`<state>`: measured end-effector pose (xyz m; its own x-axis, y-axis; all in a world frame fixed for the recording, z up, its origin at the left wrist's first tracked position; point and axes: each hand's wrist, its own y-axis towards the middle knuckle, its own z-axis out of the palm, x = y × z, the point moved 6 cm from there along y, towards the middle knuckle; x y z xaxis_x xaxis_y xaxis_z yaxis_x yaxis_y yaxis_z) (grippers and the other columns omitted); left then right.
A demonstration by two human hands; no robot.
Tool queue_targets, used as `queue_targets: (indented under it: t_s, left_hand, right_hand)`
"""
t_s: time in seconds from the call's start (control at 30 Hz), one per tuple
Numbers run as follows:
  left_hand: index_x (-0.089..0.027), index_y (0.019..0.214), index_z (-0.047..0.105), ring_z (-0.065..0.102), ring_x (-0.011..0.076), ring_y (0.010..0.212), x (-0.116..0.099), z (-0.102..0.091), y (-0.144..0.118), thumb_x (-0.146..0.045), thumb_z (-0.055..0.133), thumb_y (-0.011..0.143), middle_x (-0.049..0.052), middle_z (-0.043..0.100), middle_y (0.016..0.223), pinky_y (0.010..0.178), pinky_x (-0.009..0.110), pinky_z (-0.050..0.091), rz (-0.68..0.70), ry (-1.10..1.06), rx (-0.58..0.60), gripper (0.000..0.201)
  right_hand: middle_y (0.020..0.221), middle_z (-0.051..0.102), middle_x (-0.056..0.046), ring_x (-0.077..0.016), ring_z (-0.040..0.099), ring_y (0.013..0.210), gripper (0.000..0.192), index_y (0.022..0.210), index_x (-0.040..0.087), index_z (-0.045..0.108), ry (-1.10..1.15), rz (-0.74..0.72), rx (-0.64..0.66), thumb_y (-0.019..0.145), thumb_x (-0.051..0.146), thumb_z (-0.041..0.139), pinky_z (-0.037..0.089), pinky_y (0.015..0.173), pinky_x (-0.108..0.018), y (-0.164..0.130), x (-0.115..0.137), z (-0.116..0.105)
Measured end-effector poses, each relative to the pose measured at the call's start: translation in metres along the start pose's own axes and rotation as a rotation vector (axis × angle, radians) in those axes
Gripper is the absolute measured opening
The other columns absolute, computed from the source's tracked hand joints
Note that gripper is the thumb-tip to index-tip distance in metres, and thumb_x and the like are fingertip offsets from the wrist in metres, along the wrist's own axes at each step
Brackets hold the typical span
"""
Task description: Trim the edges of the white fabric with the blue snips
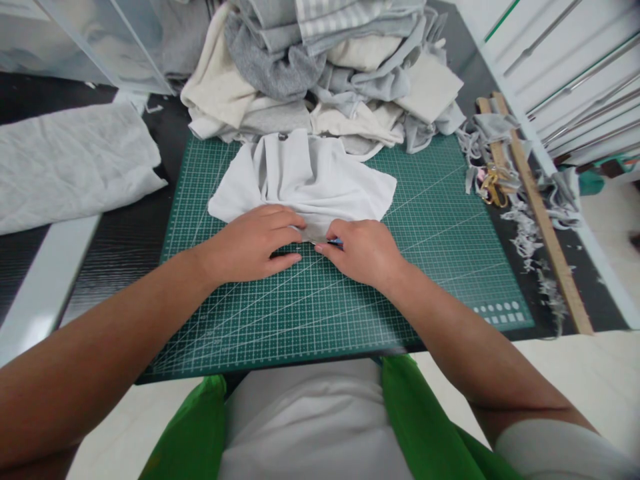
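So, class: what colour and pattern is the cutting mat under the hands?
The cutting mat is dark green with a white grid, seen in the head view.

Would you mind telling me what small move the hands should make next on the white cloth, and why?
Probably a short pull of the small blue-tipped tool along the near edge of the white cloth. The left hand presses that edge flat on the green cutting mat, and the right hand holds the tool right beside it, so the edge looks pinned.

No text, label, brand or number can be read anywhere; the green cutting mat (pixel 430 220) carries only a white grid and small marks too blurred to make out.
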<state>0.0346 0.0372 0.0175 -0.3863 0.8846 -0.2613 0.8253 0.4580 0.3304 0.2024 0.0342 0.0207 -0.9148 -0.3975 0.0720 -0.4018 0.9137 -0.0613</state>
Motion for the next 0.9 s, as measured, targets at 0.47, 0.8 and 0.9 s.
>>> queue_targets:
  t_s: [0.47,0.8,0.9]
  left_hand:
    - [-0.017,0.106,0.071,0.064,0.0292,0.120,0.002,0.001,-0.001,-0.035,0.061,0.098,0.014,0.070,0.125,0.109,0.051,0.052,-0.010,-0.014,-0.002,0.022]
    - [-0.017,0.104,0.070,0.065,0.0279,0.120,0.002,0.001,-0.001,-0.034,0.061,0.098,0.013,0.070,0.127,0.110,0.051,0.052,-0.024,-0.020,0.003,0.020]
    - [-0.018,0.105,0.070,0.064,0.0276,0.122,0.003,0.002,-0.002,-0.035,0.061,0.098,0.012,0.069,0.128,0.110,0.050,0.052,-0.035,-0.023,0.005,0.021]
  right_hand:
    - [0.083,0.078,-0.007,-0.0233,0.068,0.074,0.037,0.100,0.022,0.075,-0.043,-0.014,0.000,0.101,0.052,0.052,0.028,0.061,-0.035,0.001,0.003,-0.001]
    - [0.084,0.078,-0.005,-0.0220,0.067,0.076,0.034,0.098,0.023,0.075,0.055,0.033,0.000,0.097,0.053,0.058,0.033,0.065,-0.033,0.000,-0.009,-0.002]
    - [0.085,0.079,-0.005,-0.0221,0.068,0.076,0.034,0.098,0.023,0.074,0.042,0.030,0.008,0.097,0.053,0.058,0.033,0.064,-0.033,-0.001,-0.010,-0.002]
